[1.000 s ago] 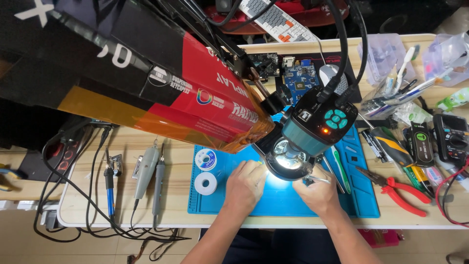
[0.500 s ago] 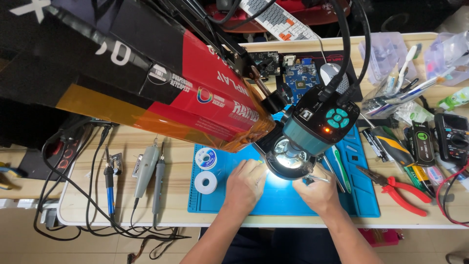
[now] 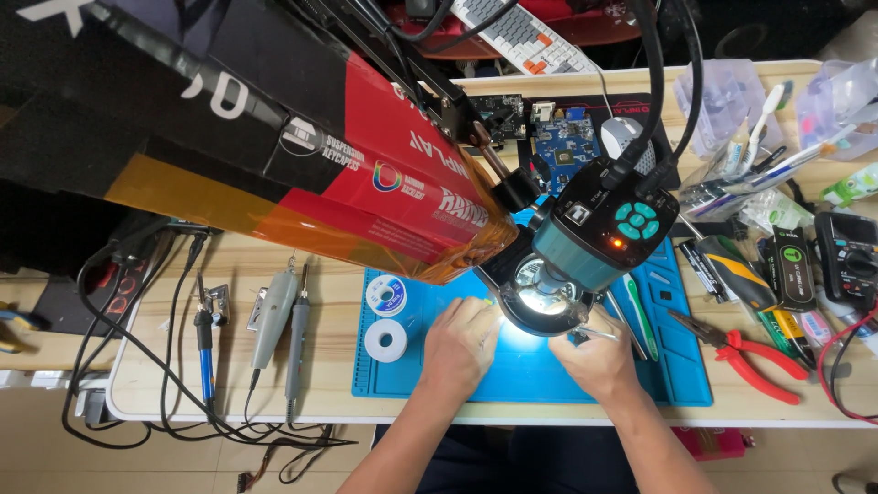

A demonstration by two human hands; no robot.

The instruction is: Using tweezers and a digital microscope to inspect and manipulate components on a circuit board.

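Note:
Both hands rest on a blue work mat under a teal and black microscope head with a lit ring light. My left hand lies curled on the mat at the lamp's left edge; what its fingertips hold is hidden by the lamp. My right hand pinches thin metal tweezers whose tips point left beneath the lamp. The piece under the lens is hidden.
Two solder spools sit on the mat's left. Soldering handpieces and cables lie further left. Red pliers, a multimeter, pens and tools crowd the right. A large red and black box overhangs the desk. Circuit boards lie behind.

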